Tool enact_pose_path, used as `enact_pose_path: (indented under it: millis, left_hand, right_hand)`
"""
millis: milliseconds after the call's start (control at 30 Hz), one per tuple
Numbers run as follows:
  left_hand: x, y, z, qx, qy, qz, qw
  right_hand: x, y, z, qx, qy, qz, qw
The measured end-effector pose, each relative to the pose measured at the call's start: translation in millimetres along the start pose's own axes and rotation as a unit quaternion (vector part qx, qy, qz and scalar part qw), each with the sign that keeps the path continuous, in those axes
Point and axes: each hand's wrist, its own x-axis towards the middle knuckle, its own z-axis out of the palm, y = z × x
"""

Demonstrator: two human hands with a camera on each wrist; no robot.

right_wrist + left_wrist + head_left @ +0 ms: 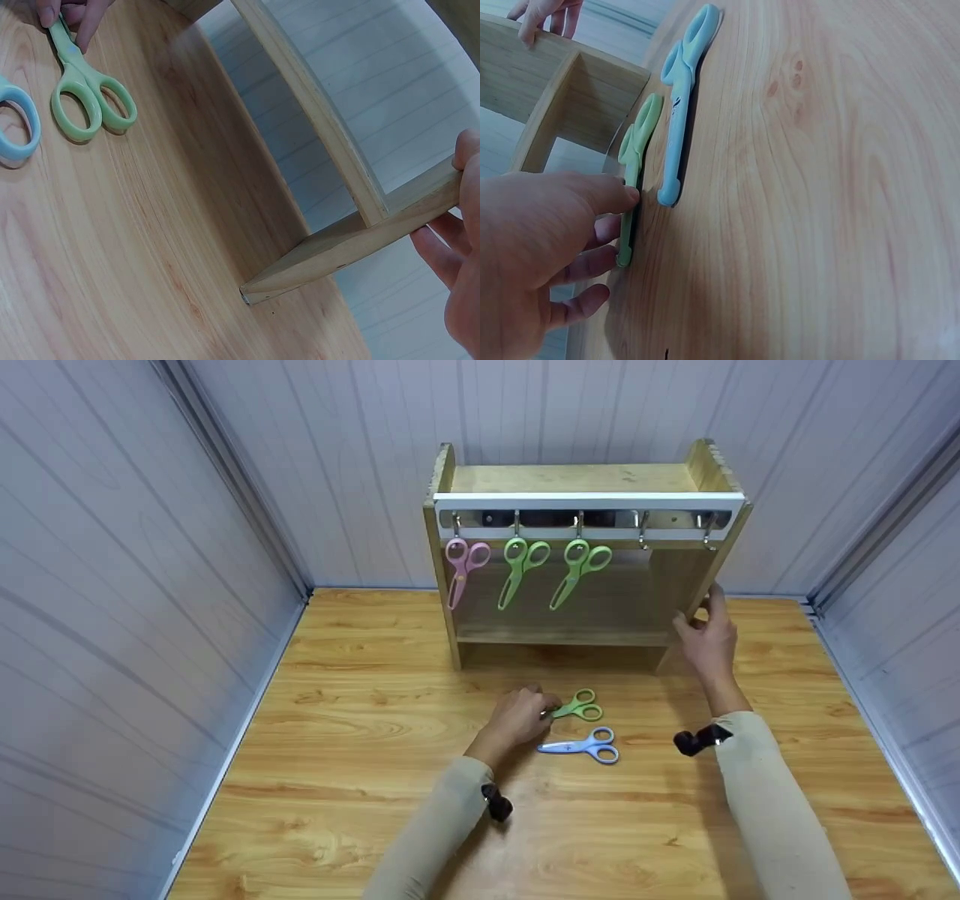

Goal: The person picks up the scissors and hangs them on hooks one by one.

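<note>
On the table, green scissors lie with their handle loops to the right, and my left hand pinches them by the blade end. In the left wrist view the thumb rests on the blade cover. Blue scissors lie just nearer to me, untouched. My right hand grips the right side panel of a wooden rack, thumb on the front side and fingers behind. From the rack's hooks hang pink scissors and two green pairs, one of them the middle scissors.
The hook strip runs along the rack's upper front; its two rightmost hooks, such as the end hook, hold nothing. Pale panel walls enclose the wooden table at the back and both sides.
</note>
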Motion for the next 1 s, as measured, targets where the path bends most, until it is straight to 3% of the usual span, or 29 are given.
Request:
enact_pose_path:
  millis: [367,567,667,800,867,1000]
  left_hand:
    - [-1.9,0.2,-5.1,-0.004,-0.019,-0.002,0.9998]
    - [-2.5,1.4,-8.1,-0.049,-0.022,0.001,0.9985]
    - [-7.3,12.3,-22.3,-0.041,-0.021,0.002,0.9990]
    - [-8.5,12.5,-22.5,-0.040,-0.019,0.012,0.9989]
    - [-5.1,2.6,-10.9,-0.061,-0.022,0.020,0.9977]
    - [-7.9,5.3,-19.2,-0.075,-0.033,0.019,0.9965]
  right_hand:
    - [0,-3,-0.8,0.005,0.001,0.004,1.000]
    - [0,-3,-0.9,0.008,0.004,0.004,1.000]
    - [0,-3,-0.6,0.009,0.005,0.002,1.000]
    - [0,-3,-0.8,0.004,0.003,0.001,1.000]
    - [0,-4,-1.1,0.001,0.002,0.002,1.000]
    - [0,-4,-0.5,0.008,-0.001,0.005,1.000]
